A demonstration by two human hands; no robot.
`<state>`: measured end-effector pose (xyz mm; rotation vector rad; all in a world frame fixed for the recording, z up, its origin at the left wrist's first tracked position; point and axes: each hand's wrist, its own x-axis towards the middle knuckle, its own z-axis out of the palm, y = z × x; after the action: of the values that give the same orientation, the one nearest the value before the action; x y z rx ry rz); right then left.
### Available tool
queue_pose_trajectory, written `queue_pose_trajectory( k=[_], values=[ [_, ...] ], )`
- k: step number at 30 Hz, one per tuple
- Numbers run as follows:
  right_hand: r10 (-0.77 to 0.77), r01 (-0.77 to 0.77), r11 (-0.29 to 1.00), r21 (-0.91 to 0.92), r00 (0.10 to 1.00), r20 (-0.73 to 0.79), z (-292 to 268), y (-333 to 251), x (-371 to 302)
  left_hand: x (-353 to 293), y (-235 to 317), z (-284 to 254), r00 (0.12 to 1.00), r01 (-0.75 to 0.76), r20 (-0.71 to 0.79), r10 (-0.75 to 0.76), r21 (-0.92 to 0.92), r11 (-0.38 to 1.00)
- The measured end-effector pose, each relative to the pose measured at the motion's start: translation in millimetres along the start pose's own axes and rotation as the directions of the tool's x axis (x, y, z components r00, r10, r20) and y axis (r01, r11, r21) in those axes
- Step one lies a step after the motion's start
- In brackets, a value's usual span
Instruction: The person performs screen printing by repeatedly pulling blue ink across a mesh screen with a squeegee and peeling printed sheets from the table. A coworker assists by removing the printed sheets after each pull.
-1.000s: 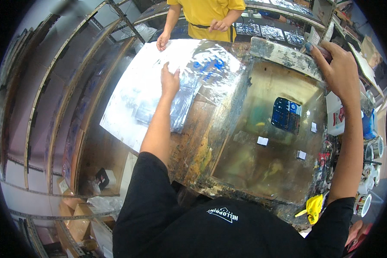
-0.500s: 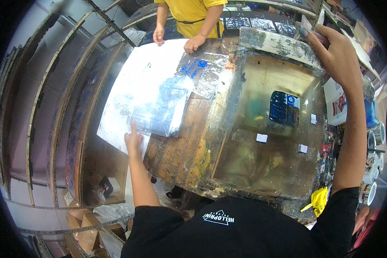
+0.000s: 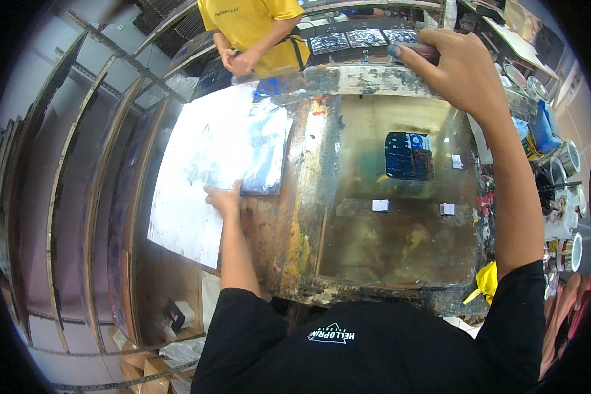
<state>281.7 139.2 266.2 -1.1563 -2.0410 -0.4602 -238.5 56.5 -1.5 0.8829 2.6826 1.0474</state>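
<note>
My left hand (image 3: 226,196) reaches to the near edge of a stack of clear, shiny plastic bags (image 3: 259,154). Its fingers are apart and touch the edge. Under the stack lies a large white sheet (image 3: 184,177) on the stained wooden table. To the right is a printing screen frame (image 3: 348,80) with a translucent mesh and a dark blue printed patch (image 3: 408,156). At its far rim, my right hand (image 3: 456,69) is closed round a reddish-brown squeegee-like handle (image 3: 427,51); its lower part is hidden. A clear bag with blue print (image 3: 276,85) is at the table's far side.
A co-worker in a yellow shirt (image 3: 256,26) stands across the table, hands together. Silvery packets (image 3: 364,38) lie behind. Paint cans (image 3: 568,253) and a yellow cloth or bag (image 3: 484,282) are at the right. Metal racks (image 3: 56,197) stand at the left.
My left hand has shifted right along the bags' near edge. The co-worker's hands have left the table, and the blue-printed bag has moved farther away. My right hand keeps its hold; the view has shifted.
</note>
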Motion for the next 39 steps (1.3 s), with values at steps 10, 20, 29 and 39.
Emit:
queue_pose_trajectory(
  k=[10, 20, 29, 39],
  values=[
    [0.151, -0.131, 0.985, -0.115, 0.971, 0.185, -15, -2, 16, -63, 30, 20, 0.734, -0.646, 0.287, 0.615, 0.015, 0.763],
    [0.138, -0.135, 0.990, -0.031, 0.978, 0.157, -21, -7, 18, -117, 100, 5, 0.608, -0.773, 0.191, 0.771, -0.080, 0.629],
    [0.094, -0.082, 0.995, -0.061, 0.970, 0.223, -22, -1, 21, -253, 162, 97, 0.004, -0.969, 0.625, 0.781, -0.190, 0.157],
    [0.056, -0.058, 0.998, 0.002, 0.977, 0.207, -24, 4, 32, -343, 200, 127, -0.150, -0.934, 0.612, 0.776, -0.345, 0.092]
  ],
)
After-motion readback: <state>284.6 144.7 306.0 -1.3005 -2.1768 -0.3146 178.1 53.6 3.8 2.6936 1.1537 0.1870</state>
